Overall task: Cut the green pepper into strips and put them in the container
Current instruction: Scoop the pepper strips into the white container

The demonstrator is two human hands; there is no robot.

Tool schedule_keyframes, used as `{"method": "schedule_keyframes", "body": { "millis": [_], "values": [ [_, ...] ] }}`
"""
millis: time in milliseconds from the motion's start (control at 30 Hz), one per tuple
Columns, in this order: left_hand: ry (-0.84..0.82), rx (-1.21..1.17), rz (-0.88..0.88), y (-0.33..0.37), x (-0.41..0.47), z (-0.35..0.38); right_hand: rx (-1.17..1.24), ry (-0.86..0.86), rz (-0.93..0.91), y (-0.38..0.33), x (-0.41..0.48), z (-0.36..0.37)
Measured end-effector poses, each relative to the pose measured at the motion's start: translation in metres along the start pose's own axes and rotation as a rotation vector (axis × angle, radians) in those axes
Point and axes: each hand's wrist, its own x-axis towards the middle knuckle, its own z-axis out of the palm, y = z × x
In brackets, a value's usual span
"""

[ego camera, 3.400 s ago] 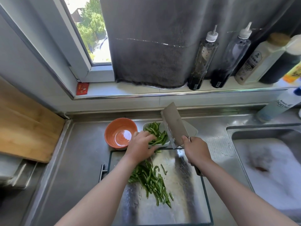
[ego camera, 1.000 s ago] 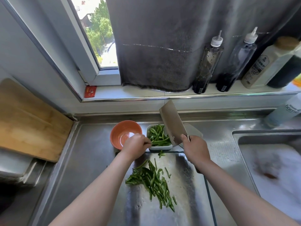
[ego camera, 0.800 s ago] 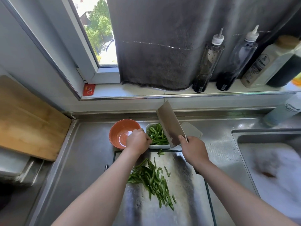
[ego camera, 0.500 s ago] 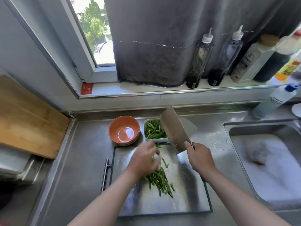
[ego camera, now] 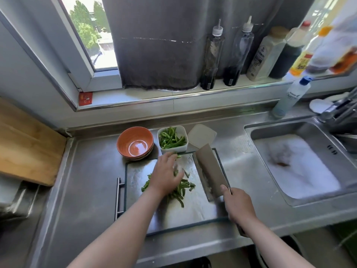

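Clamping one cleaver (ego camera: pixel 209 171) is the right hand (ego camera: pixel 238 205); left hand (ego camera: pixel 166 176), grip apart, covers one strip pile (ego camera: pixel 180 192).

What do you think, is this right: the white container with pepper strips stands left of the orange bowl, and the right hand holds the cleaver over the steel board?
Not quite. The head view shows the white container with pepper strips standing right of the orange bowl, not left. The rest holds: the right hand holds the cleaver over the steel board.
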Motion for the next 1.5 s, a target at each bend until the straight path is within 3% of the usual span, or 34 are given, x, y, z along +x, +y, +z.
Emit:
{"method": "schedule_keyframes", "body": {
  "millis": [67, 333, 467, 567, 667, 767, 1033, 1233, 1500],
  "values": [
    [-0.052, -0.011, -0.083, 0.005, 0.011, -0.002, 0.017, -0.029, 0.018, 0.004, -0.001, 0.008],
    [-0.227, -0.01, -0.089, 0.001, 0.021, 0.014, 0.082, -0.074, 0.044, 0.0, 0.004, 0.025],
    [-0.143, -0.032, 0.025, -0.001, 0.005, 0.005, 0.112, -0.119, 0.056, -0.001, 0.004, 0.03],
    [-0.129, 0.214, 0.181, -0.012, -0.028, 0.008, 0.056, -0.147, 0.054, -0.003, 0.002, 0.034],
    [-0.197, 0.348, 0.131, -0.019, -0.048, 0.016, 0.028, -0.189, 0.034, -0.012, -0.005, 0.04],
    [-0.146, 0.291, 0.012, -0.021, -0.042, 0.019, 0.025, -0.221, 0.006, -0.02, -0.009, 0.049],
    [-0.05, 0.198, -0.008, -0.017, -0.039, 0.028, 0.083, -0.325, -0.048, -0.027, -0.015, 0.065],
    [0.045, 0.035, 0.074, -0.005, -0.021, 0.022, 0.251, -0.371, -0.024, -0.041, -0.017, 0.042],
    [0.123, -0.012, 0.151, 0.024, 0.073, -0.01, 0.312, -0.276, -0.07, -0.098, 0.031, -0.004]
  ]
}}
